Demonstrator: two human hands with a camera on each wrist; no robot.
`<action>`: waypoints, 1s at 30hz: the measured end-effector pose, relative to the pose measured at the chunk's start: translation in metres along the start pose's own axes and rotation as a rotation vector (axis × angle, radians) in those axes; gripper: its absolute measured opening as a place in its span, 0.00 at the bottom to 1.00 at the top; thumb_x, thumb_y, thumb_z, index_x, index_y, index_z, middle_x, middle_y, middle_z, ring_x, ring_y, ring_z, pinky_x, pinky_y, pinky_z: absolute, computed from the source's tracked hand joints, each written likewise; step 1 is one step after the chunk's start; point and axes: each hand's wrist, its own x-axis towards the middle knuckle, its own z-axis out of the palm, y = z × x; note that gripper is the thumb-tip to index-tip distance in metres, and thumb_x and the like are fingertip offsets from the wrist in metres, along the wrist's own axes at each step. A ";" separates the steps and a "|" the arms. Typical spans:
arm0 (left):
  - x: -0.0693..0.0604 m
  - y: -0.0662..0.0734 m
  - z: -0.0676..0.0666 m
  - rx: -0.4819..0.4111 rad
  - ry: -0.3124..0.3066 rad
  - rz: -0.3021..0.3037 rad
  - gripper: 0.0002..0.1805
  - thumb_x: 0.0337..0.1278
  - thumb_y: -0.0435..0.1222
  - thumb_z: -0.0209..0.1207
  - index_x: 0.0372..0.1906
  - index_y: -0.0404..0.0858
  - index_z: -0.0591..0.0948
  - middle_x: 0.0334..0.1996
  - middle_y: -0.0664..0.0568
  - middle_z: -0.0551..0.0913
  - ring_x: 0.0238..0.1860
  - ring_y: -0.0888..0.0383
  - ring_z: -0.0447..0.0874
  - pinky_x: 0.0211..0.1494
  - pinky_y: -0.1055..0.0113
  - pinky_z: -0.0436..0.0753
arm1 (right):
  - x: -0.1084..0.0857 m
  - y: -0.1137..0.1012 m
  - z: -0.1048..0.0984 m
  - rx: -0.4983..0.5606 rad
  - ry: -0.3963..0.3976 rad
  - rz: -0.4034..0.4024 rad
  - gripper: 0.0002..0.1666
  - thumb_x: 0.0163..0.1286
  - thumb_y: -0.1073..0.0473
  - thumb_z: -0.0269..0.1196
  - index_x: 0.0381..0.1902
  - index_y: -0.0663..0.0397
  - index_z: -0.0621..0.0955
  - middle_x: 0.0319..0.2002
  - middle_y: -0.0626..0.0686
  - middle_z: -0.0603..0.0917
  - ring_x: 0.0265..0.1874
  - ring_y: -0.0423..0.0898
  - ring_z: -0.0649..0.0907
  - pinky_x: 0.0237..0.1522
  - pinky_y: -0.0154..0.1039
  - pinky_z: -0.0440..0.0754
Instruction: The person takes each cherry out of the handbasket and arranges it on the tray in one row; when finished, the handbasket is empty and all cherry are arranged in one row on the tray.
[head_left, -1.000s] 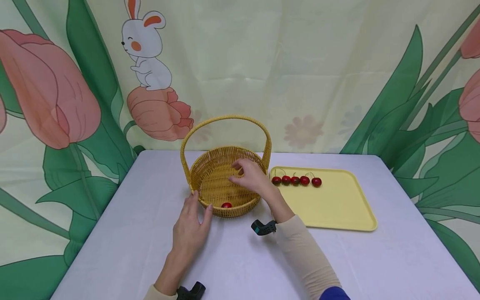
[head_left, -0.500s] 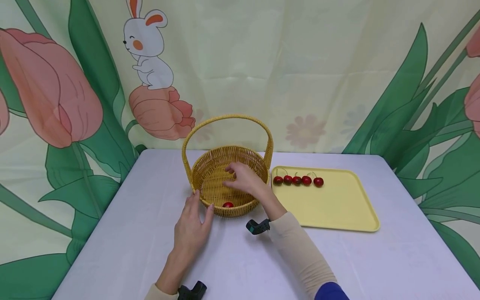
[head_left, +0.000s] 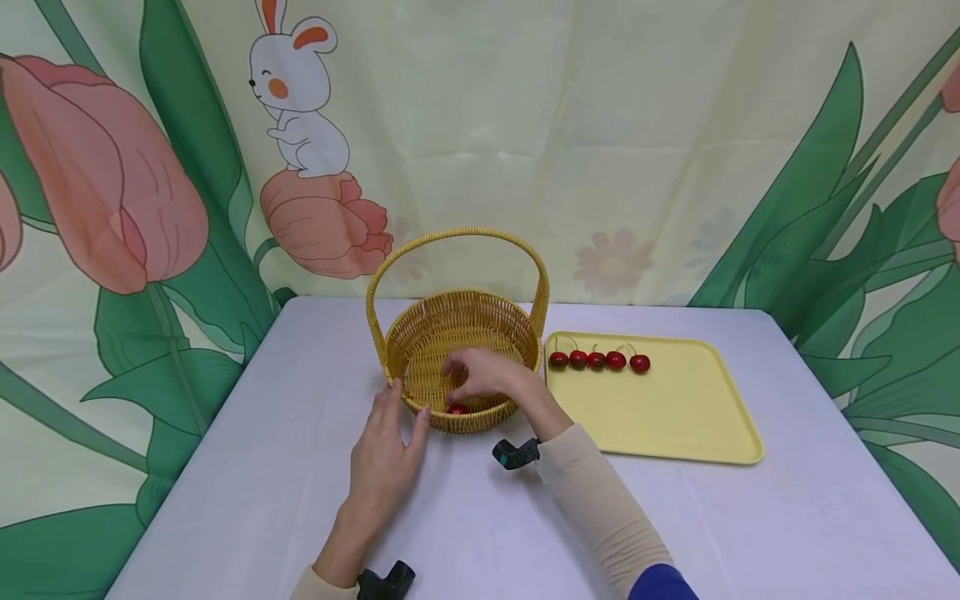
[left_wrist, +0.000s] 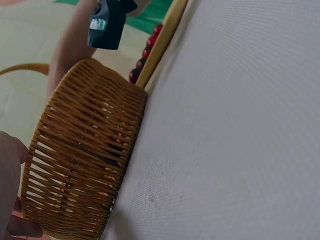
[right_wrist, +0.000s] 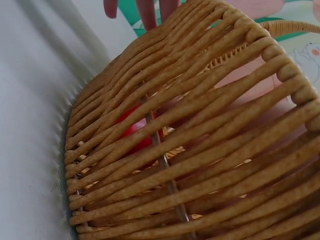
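Observation:
A yellow woven basket (head_left: 468,423) with an arched handle stands in the middle of the table. My left hand (head_left: 386,458) touches its near left side, fingers fairly straight and thumb spread at the rim. My right hand (head_left: 483,372) reaches inside, fingers bent loosely, thumb close above a red cherry (head_left: 457,409) at the near inner wall. Whether the thumb touches it, I cannot tell. In the right wrist view the cherry (right_wrist: 137,131) shows through the weave, while the basket wall hides most of the right hand. The left wrist view shows left fingertips (left_wrist: 25,227) against the outer wall.
To the basket's right lies a yellow rectangular tray (head_left: 675,417), close to the basket wall. Several dark red cherries (head_left: 597,361) with stems sit in a row along its far left edge. A white cloth (head_left: 262,467) covers the table; a printed curtain (head_left: 480,150) hangs behind.
My right hand has moved left and down inside the basket, its thumb coming down to the cherry. My left hand stays at the rim. The view has shifted slightly.

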 end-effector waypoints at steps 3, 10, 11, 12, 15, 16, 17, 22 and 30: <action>0.000 0.000 0.001 -0.001 0.007 0.007 0.37 0.71 0.53 0.54 0.73 0.30 0.66 0.69 0.34 0.72 0.71 0.37 0.71 0.60 0.40 0.80 | 0.001 0.001 0.001 0.017 -0.050 0.003 0.27 0.59 0.48 0.75 0.54 0.49 0.82 0.48 0.48 0.85 0.49 0.43 0.82 0.54 0.41 0.81; 0.000 -0.001 0.001 -0.004 0.012 0.006 0.37 0.71 0.53 0.54 0.73 0.31 0.67 0.69 0.35 0.72 0.71 0.38 0.71 0.61 0.41 0.80 | 0.002 0.003 0.001 0.097 -0.142 -0.037 0.22 0.60 0.55 0.74 0.52 0.50 0.82 0.41 0.49 0.84 0.36 0.41 0.83 0.40 0.36 0.83; 0.000 -0.001 0.002 -0.005 0.011 0.005 0.37 0.71 0.53 0.54 0.73 0.31 0.67 0.69 0.35 0.72 0.71 0.38 0.71 0.61 0.41 0.79 | 0.002 0.003 0.001 0.119 -0.155 -0.044 0.21 0.60 0.57 0.73 0.51 0.51 0.82 0.41 0.50 0.84 0.35 0.41 0.82 0.38 0.35 0.83; 0.000 -0.002 0.002 -0.004 0.012 0.005 0.37 0.71 0.53 0.54 0.73 0.31 0.67 0.69 0.35 0.72 0.71 0.38 0.71 0.61 0.41 0.79 | 0.002 0.003 0.001 0.144 -0.167 -0.049 0.20 0.60 0.59 0.73 0.51 0.52 0.82 0.40 0.51 0.84 0.33 0.41 0.82 0.36 0.35 0.83; 0.000 -0.002 0.002 -0.005 0.011 0.006 0.37 0.71 0.53 0.54 0.73 0.31 0.67 0.70 0.35 0.72 0.71 0.38 0.70 0.62 0.41 0.79 | 0.002 0.003 0.000 0.182 -0.192 -0.064 0.18 0.60 0.63 0.72 0.49 0.53 0.83 0.39 0.53 0.84 0.31 0.41 0.82 0.32 0.34 0.83; 0.000 -0.002 0.002 -0.005 0.012 0.008 0.38 0.71 0.53 0.54 0.73 0.30 0.67 0.70 0.35 0.72 0.71 0.37 0.70 0.62 0.41 0.79 | 0.002 0.003 0.000 0.180 -0.194 -0.071 0.18 0.60 0.64 0.71 0.49 0.53 0.83 0.39 0.53 0.84 0.32 0.41 0.81 0.33 0.33 0.82; 0.000 -0.002 0.002 -0.005 0.012 0.009 0.38 0.71 0.53 0.54 0.73 0.30 0.67 0.70 0.35 0.72 0.71 0.37 0.70 0.62 0.41 0.79 | 0.002 0.002 0.000 0.178 -0.194 -0.078 0.17 0.60 0.64 0.71 0.48 0.52 0.83 0.38 0.53 0.84 0.33 0.41 0.81 0.33 0.33 0.82; 0.000 -0.001 0.002 -0.002 0.010 0.012 0.37 0.71 0.53 0.54 0.73 0.31 0.67 0.70 0.35 0.72 0.71 0.38 0.71 0.62 0.41 0.79 | 0.000 0.002 0.000 0.150 -0.203 -0.098 0.16 0.61 0.66 0.70 0.47 0.51 0.84 0.38 0.51 0.84 0.37 0.42 0.81 0.37 0.33 0.81; 0.001 -0.002 0.002 0.000 -0.004 0.003 0.38 0.71 0.53 0.54 0.73 0.31 0.66 0.71 0.36 0.71 0.71 0.38 0.70 0.63 0.42 0.78 | 0.000 0.001 0.000 0.178 -0.220 -0.104 0.16 0.62 0.68 0.68 0.48 0.54 0.83 0.39 0.52 0.84 0.38 0.44 0.81 0.39 0.33 0.81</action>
